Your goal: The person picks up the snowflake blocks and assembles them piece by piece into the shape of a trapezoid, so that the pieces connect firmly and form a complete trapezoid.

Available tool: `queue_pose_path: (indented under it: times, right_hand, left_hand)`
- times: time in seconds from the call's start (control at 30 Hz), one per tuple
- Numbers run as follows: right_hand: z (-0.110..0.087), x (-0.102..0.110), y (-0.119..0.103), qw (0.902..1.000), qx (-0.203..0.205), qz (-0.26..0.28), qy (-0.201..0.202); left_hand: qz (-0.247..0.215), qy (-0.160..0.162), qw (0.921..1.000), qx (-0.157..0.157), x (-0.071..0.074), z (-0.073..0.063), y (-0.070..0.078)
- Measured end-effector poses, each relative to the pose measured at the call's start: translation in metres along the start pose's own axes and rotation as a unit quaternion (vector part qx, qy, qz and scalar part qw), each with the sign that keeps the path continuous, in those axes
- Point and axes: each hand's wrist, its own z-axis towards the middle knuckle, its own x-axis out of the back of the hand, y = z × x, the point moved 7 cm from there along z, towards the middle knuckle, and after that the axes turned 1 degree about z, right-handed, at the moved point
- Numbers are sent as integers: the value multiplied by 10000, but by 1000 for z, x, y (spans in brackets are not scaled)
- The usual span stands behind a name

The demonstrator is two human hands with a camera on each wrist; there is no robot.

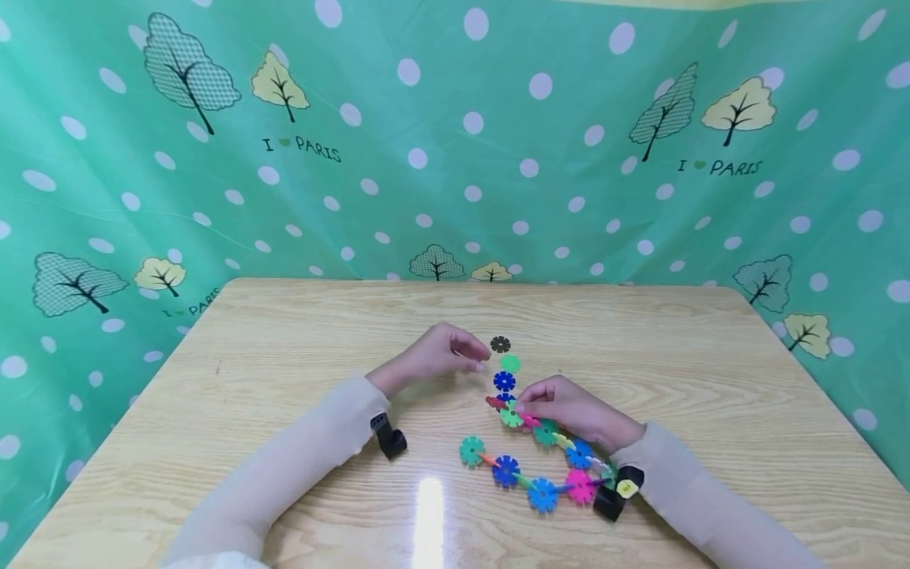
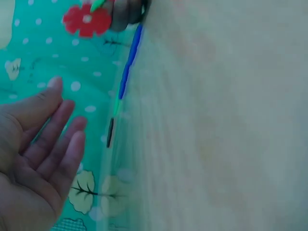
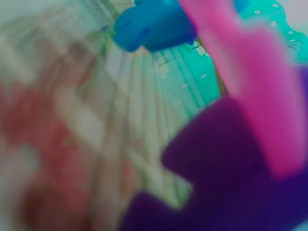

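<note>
My right hand (image 1: 572, 408) pinches one end of a chain of slotted plastic snowflake discs, close to a light green disc (image 1: 511, 415) and a red disc (image 2: 86, 20). From there the chain bends round below the wrist, through a pink disc (image 1: 580, 486), to a teal disc (image 1: 472, 451) at its other end. My left hand (image 1: 442, 352) hovers with relaxed fingers and nothing in them, left of a row of loose discs: dark brown (image 1: 501, 344), green (image 1: 510, 363) and blue (image 1: 504, 382). Blurred purple (image 3: 216, 149) and pink discs (image 3: 255, 72) fill much of the right wrist view.
The discs lie on a wood-grain table (image 1: 320, 316). Behind it hangs a green dotted curtain (image 1: 455, 158) with printed trees. A black wrist camera (image 1: 389, 437) is strapped to the left sleeve, another (image 1: 609, 502) to the right sleeve, near the chain's bend.
</note>
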Motion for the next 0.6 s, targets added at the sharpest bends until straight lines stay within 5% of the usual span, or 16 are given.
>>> queue_pose_path:
  times: [0.2,0.6]
  right_hand:
    - [0,0,1,9999,-23,114,-26]
    - [0,-1,-2,9998,80,153,-109]
  left_hand:
    - [-270,44,9980,565,2,25,-14]
    - [-36,208,9971,734,0,50,-20]
